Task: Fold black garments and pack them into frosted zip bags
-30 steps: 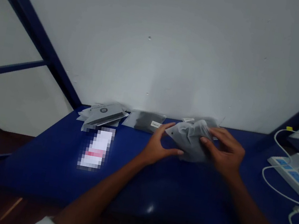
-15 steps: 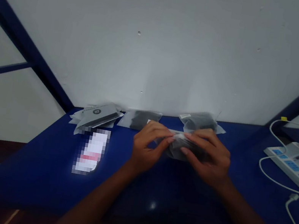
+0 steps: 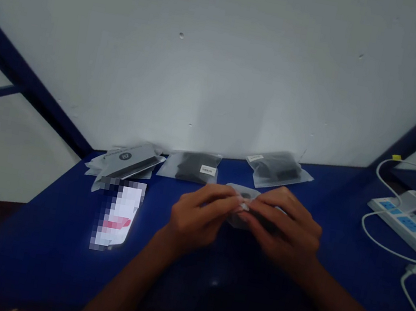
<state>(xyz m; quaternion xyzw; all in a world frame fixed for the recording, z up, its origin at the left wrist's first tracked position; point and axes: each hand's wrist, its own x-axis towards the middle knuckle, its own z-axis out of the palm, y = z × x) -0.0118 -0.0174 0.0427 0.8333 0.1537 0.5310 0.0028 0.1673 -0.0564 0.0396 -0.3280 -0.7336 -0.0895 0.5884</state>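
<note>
Between my two hands is a frosted plastic bag (image 3: 241, 189) with something dark inside, mostly covered by my fingers. My left hand (image 3: 202, 211) pinches the bag's near middle with thumb and fingertips. From the other side my right hand (image 3: 286, 225) grips it too, and the fingertips of both hands nearly meet. Behind them, against the wall, lie a labelled frosted bag with a dark item (image 3: 193, 166) and another such bag (image 3: 278, 169) to the right. What exactly the held bag contains is hidden.
At the left lies a pile of frosted bags (image 3: 130, 160), with a lit phone (image 3: 120, 215) in front, its screen blurred out. A white power strip (image 3: 402, 219) with plugged adapters and white cables (image 3: 408, 271) occupies the right side of the blue table (image 3: 54, 252).
My hands have drawn closer together on the bag, and their fingertips now almost touch. The view has shifted slightly, and the label on the middle bag behind has come into sight.
</note>
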